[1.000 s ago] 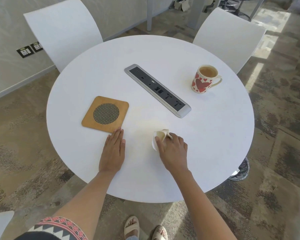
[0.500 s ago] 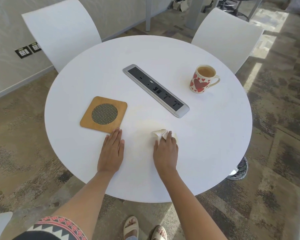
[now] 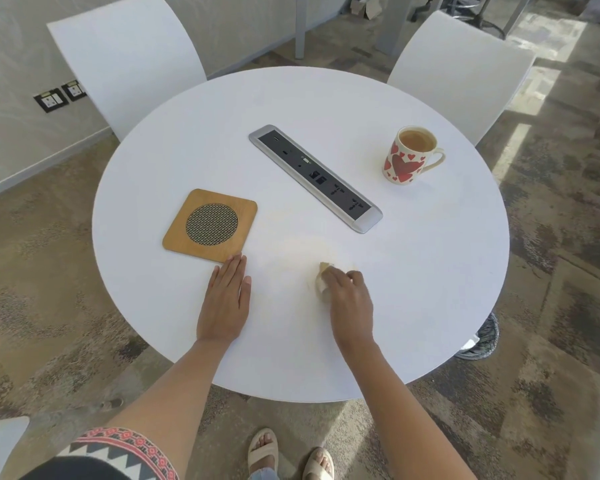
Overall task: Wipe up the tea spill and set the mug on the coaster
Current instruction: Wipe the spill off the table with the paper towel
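On the round white table point(image 3: 430, 271), a pale tea smear point(image 3: 305, 247) lies between the coaster and my right hand. My right hand point(image 3: 349, 303) grips a crumpled, tea-stained tissue point(image 3: 321, 277) and presses it on the tabletop at the smear's near edge. My left hand point(image 3: 226, 303) rests flat, fingers straight, its tips just short of the wooden coaster point(image 3: 210, 225) with a round mesh centre. The white mug with red hearts point(image 3: 407, 155), full of tea, stands upright at the far right, handle to the right.
A grey power-socket strip point(image 3: 316, 176) runs diagonally across the table's middle, between coaster and mug. Two white chairs point(image 3: 125, 57) point(image 3: 461, 71) stand at the far side. My sandalled feet point(image 3: 288, 455) show below the near edge.
My right hand has slid the tissue to the right and slightly nearer along the smear. The left hand stays flat in place.
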